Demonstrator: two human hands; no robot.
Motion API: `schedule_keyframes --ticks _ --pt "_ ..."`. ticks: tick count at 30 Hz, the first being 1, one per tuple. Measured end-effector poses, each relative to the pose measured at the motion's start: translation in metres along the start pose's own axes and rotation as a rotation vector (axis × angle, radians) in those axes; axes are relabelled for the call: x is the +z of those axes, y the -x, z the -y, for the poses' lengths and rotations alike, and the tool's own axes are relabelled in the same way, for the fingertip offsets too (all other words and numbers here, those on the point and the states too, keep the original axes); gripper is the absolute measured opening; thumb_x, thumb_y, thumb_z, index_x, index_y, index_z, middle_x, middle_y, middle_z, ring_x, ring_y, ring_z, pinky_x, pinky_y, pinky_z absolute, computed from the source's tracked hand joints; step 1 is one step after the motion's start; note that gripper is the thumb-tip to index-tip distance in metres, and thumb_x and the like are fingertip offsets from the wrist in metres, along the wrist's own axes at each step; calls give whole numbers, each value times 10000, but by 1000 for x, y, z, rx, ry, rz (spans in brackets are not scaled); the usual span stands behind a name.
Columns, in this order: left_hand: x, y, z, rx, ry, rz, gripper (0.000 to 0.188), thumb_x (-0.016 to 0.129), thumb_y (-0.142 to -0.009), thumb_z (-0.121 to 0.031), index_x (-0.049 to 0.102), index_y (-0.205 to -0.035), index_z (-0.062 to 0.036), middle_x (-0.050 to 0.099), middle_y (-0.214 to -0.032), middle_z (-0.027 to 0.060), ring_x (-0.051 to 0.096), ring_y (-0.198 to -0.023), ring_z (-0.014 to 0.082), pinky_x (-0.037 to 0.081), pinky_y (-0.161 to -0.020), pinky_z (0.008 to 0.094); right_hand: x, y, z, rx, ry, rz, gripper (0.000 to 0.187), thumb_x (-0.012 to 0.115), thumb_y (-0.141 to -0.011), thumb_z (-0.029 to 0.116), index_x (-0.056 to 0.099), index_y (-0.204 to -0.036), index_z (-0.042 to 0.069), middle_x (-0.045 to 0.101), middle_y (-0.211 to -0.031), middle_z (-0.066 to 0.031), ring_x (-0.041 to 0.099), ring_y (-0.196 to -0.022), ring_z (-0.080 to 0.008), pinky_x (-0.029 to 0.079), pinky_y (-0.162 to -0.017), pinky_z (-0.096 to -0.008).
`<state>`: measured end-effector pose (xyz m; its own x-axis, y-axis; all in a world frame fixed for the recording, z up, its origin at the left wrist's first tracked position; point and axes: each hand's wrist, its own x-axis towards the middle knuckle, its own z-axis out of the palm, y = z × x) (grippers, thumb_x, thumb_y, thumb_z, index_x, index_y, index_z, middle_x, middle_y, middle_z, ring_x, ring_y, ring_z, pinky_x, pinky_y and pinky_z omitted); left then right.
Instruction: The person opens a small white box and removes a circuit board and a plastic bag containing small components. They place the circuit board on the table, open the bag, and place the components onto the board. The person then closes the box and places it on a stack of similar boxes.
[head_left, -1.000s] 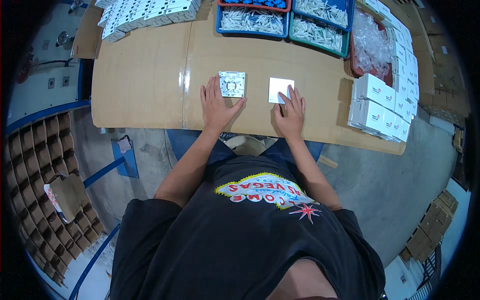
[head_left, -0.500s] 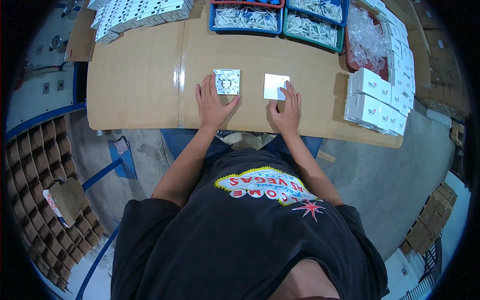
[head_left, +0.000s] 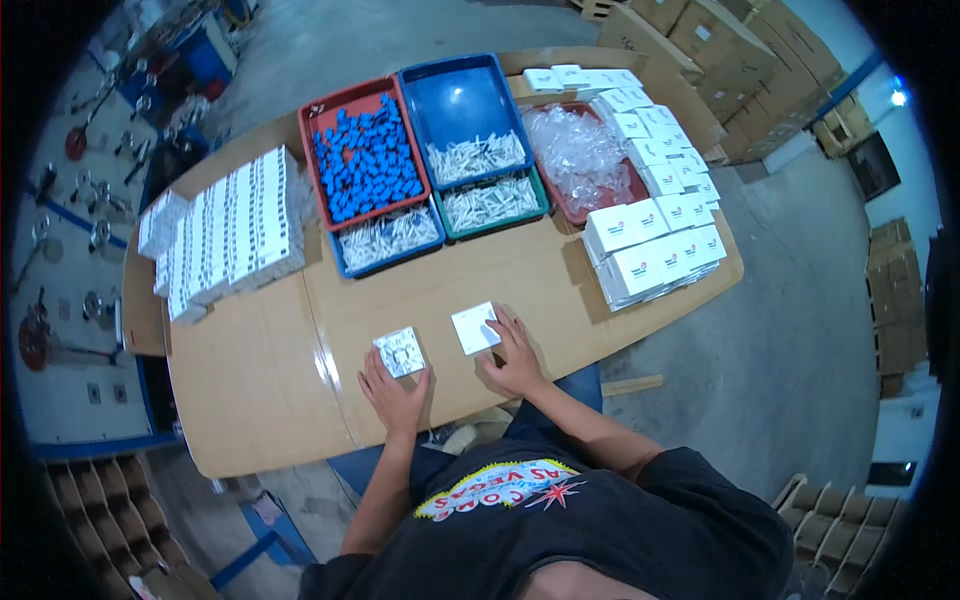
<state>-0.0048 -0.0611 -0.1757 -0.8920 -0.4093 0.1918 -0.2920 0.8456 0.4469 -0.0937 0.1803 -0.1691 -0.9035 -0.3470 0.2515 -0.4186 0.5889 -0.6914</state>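
Note:
A white square socket-like housing (head_left: 400, 352), its detailed inner side up, lies on the cardboard-covered table. My left hand (head_left: 395, 398) rests at its near edge, fingers along the left side and thumb by the near right corner. To the right lies a smooth white square plate (head_left: 472, 328). My right hand (head_left: 517, 364) touches that plate's right side with its fingertips, the thumb apart near the lower edge. Both hands have their fingers spread, and both pieces lie flat.
Behind stand a red tray (head_left: 420, 195) of blue parts, a blue tray (head_left: 455, 95) and others with white slim pieces, and a red tray (head_left: 640, 185) of clear plastic bags. White units (head_left: 235, 225) are stacked left, white boxes (head_left: 650, 265) right. The cardboard table top (head_left: 250, 400) ends just before me.
The view has tilted up and turned, bringing the trays and the left stack fully into sight. Both hands stay beside the same two pieces.

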Motion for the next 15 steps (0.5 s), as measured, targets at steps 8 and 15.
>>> schedule_keyframes --ticks 8,15 --pt "-3 0 -1 -21 17 32 1060 820 -730 -461 301 -1528 4 404 -1508 208 323 -1458 353 167 -1223 566 -105 -100 -10 49 -123 -125 345 659 -899 122 635 -1223 4 641 -1300 -198 596 -1249 -357 456 -1068 -414" --pt "1 -2 0 -24 -34 66 1067 808 -723 -460 290 -1531 6 373 -1525 208 308 -1462 359 166 -1217 582 -237 -346 -152 119 198 -327 274 613 -911 204 708 -1103 34 727 -1044 -198 696 -990 -373 539 -878 -445"
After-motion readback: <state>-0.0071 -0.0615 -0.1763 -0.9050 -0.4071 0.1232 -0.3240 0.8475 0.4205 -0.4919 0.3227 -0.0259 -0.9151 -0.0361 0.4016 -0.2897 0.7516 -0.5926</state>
